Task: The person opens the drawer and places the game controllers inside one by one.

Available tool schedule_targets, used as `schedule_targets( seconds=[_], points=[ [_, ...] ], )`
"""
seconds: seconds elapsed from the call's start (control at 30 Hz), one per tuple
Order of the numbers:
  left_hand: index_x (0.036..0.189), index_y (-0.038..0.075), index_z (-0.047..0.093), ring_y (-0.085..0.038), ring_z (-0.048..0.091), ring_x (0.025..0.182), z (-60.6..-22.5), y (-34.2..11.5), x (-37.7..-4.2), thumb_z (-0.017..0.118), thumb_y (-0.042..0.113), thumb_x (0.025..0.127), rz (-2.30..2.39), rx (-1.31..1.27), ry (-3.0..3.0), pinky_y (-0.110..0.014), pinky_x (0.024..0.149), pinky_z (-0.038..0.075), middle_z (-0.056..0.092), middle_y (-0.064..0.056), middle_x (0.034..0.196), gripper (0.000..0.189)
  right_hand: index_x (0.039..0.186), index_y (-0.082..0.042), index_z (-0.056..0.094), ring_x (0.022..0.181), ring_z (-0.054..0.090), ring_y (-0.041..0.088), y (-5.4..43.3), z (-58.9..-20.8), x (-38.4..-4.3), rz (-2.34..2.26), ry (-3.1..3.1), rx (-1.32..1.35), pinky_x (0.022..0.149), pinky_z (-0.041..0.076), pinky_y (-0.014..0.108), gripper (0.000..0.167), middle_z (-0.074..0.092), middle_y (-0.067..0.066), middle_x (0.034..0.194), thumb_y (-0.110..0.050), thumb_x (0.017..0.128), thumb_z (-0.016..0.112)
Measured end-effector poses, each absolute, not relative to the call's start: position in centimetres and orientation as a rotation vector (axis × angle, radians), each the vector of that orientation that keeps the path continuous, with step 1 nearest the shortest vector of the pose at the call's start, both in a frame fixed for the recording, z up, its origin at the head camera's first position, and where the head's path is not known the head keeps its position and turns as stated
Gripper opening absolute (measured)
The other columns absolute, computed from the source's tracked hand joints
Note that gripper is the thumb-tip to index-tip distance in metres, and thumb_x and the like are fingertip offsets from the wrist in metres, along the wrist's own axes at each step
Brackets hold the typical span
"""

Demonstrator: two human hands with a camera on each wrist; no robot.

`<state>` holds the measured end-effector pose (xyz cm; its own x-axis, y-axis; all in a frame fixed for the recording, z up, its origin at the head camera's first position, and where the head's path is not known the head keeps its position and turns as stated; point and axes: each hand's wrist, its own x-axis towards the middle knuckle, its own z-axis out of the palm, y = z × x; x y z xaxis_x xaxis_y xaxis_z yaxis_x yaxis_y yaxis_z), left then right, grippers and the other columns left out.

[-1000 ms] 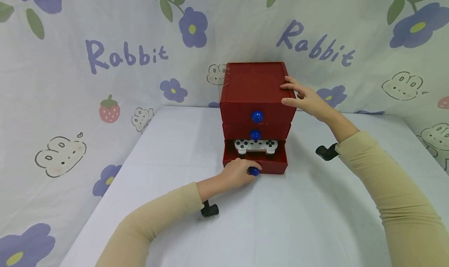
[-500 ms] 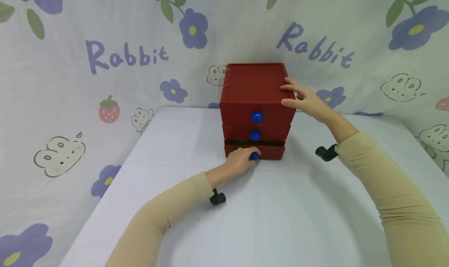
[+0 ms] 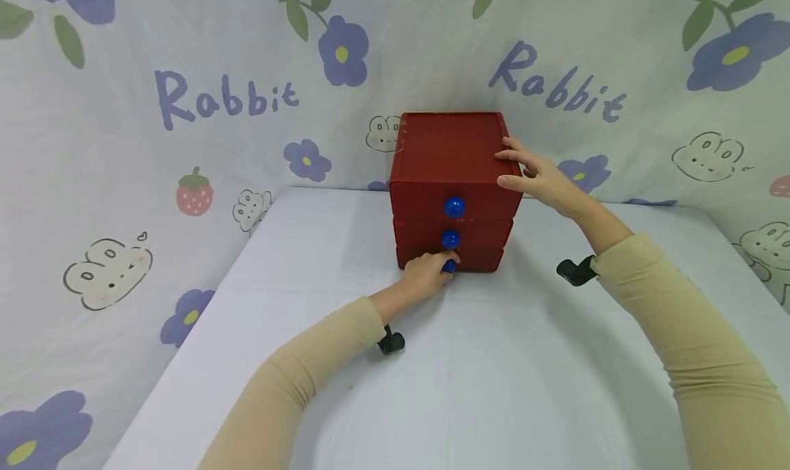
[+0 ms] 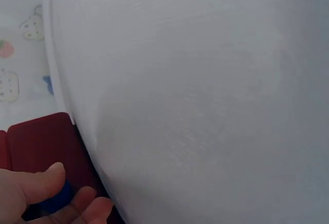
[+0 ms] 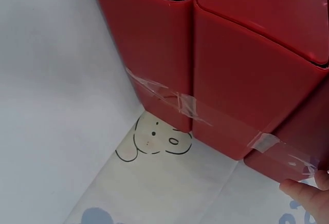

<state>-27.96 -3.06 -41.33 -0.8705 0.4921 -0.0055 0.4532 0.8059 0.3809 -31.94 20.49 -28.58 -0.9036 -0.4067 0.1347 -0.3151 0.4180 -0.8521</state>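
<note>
A red cabinet (image 3: 453, 147) of three stacked drawers stands at the back of the table, each drawer front bearing a round blue knob. The bottom drawer (image 3: 484, 260) is pushed in, its front about level with the others. My left hand (image 3: 426, 276) pinches the bottom blue knob (image 3: 450, 267); in the left wrist view, thumb and fingers surround that blue knob (image 4: 60, 199). My right hand (image 3: 546, 180) rests with spread fingers on the cabinet's upper right edge. Only its fingertips (image 5: 303, 196) show in the right wrist view. The drawers' contents are hidden.
White cloth covers the table (image 3: 494, 388). Behind it hangs a patterned curtain (image 3: 234, 38) with rabbits and flowers. Clear tape (image 5: 177, 100) runs across the cabinet's side. A black wrist camera (image 3: 391, 342) sits under the left sleeve, another (image 3: 577, 272) by the right.
My left hand has moved away from me, pushing the bottom drawer in by its knob. The white game controller inside has gone out of sight. My right hand stays put.
</note>
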Motion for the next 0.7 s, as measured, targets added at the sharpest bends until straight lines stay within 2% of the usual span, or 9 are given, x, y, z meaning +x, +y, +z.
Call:
schedule_targets(
  seconds=[0.23,0.33,0.47,0.53,0.7],
  points=[
    [0.120,0.021,0.059,-0.015,0.062,0.088,-41.1,-2.8,-28.1,0.062,0.021,0.088,0.559,0.754,2.872,-0.031,0.068,0.051,0.065,-0.002,0.109,0.032,0.141,-0.009,0.035,0.141,-0.001,0.018,20.7,-28.6,-31.9,-1.508,2.578,-0.629,0.111,0.006,0.052,0.057,0.005,-0.009,0.154,-0.024,0.089,0.055],
    [0.122,0.021,0.057,-0.015,0.061,0.089,-41.0,-3.0,-28.2,0.061,0.022,0.089,0.543,0.768,2.833,-0.032,0.071,0.051,0.065,-0.002,0.111,0.034,0.141,-0.010,0.033,0.141,-0.001,0.018,20.6,-28.8,-31.9,-1.544,2.560,-0.622,0.110,0.011,0.053,0.057,0.004,-0.009,0.154,-0.023,0.090,0.055],
    [0.128,0.024,0.054,-0.014,0.059,0.088,-40.7,-3.6,-28.3,0.061,0.025,0.088,0.496,0.796,2.784,-0.030,0.073,0.050,0.063,-0.001,0.115,0.040,0.146,-0.013,0.024,0.141,-0.001,0.016,20.5,-29.5,-31.4,-1.595,2.524,-0.619,0.109,0.016,0.051,0.062,0.000,-0.009,0.154,-0.024,0.092,0.052],
    [0.130,0.025,0.052,-0.014,0.058,0.086,-40.6,-4.2,-28.1,0.061,0.026,0.088,0.489,0.803,2.770,-0.028,0.071,0.050,0.064,-0.001,0.112,0.043,0.148,-0.015,0.017,0.141,-0.002,0.017,20.7,-29.9,-31.0,-1.571,2.552,-0.642,0.110,0.013,0.051,0.066,-0.001,-0.007,0.154,-0.024,0.092,0.052],
    [0.130,0.023,0.052,-0.015,0.061,0.093,-39.6,-6.7,-27.1,0.062,0.030,0.087,0.538,0.802,2.797,-0.030,0.071,0.050,0.066,-0.002,0.108,0.045,0.149,-0.016,0.007,0.141,0.001,0.027,22.5,-31.3,-29.5,-1.292,2.763,-0.636,0.106,0.010,0.061,0.077,0.000,0.004,0.155,-0.029,0.091,0.055]
  ],
)
